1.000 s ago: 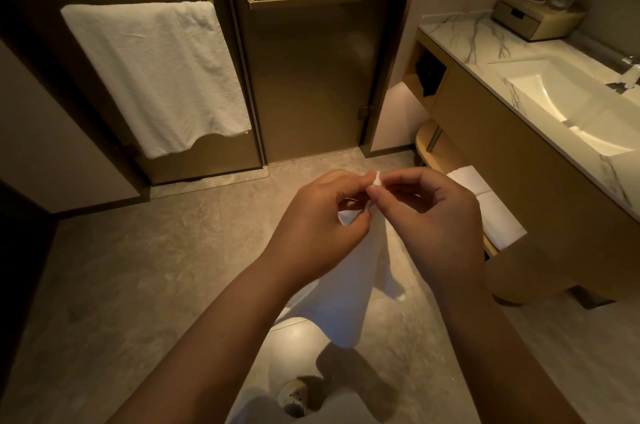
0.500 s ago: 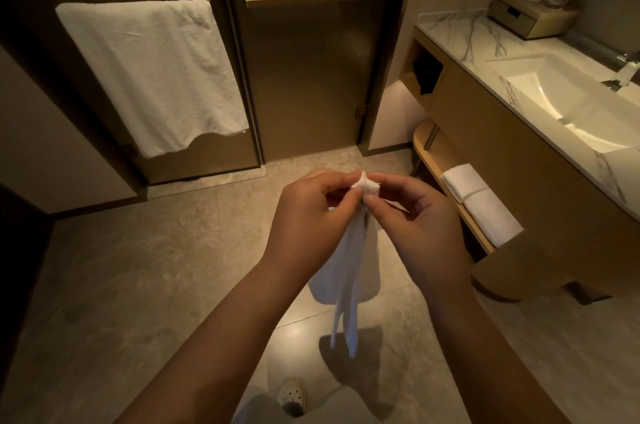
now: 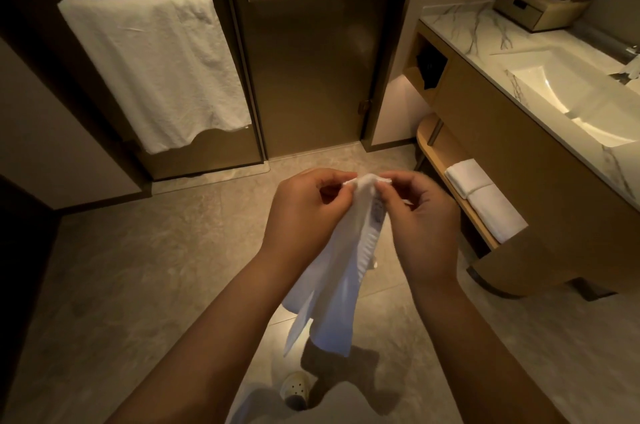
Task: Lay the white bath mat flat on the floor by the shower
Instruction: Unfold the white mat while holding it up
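Observation:
The white bath mat (image 3: 337,288) hangs bunched and folded in the air in front of me, its lower end well above the floor. My left hand (image 3: 308,212) and my right hand (image 3: 415,215) both pinch its top edge, fingertips almost touching. The shower's bronze glass door (image 3: 304,70) is shut straight ahead, with grey stone floor (image 3: 138,285) in front of it.
A white towel (image 3: 152,70) hangs on the bar of the left glass panel. On the right stands a wooden vanity (image 3: 512,153) with a marble sink (image 3: 568,97) and folded towels (image 3: 485,195) on its low shelf. My shoe (image 3: 294,387) shows at the bottom.
The mat hangs longer and more unfolded than before, and my two hands have shifted slightly apart along its top edge.

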Tool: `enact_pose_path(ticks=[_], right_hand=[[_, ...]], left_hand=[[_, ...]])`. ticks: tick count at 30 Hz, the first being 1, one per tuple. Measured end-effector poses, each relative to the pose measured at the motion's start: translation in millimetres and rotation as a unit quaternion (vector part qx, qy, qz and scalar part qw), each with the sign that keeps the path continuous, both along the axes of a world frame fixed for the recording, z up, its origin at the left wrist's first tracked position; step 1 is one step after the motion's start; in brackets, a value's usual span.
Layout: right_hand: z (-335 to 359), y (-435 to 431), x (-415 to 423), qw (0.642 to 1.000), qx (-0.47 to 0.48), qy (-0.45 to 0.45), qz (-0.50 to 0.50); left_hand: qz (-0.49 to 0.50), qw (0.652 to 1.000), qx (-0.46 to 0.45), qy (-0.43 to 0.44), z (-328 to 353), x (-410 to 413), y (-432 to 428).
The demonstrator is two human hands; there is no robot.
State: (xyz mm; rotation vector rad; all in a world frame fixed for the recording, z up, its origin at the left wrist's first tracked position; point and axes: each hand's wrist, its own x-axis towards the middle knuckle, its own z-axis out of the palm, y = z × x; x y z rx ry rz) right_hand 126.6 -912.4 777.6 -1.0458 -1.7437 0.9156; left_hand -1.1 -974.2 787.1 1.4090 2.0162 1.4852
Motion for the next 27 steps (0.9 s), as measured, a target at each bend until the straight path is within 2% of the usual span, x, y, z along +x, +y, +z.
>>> enact_pose_path(ticks=[8,17,27], right_hand=[[-13,33,38,0.989,0.046,-0.128,-0.056],[-39,59,77,0.962,0.056,-0.25,-0.096],[-50,80,121,0.958,0.001,-0.273,-0.093]], left_hand=[[0.097,0.993,-0.062,0.035,-17,-30,-10],[0.143,0.981,-0.128,0.026,-44,-45,-8],[0.194,0.971,-0.138,0.019,-52,-43,1]])
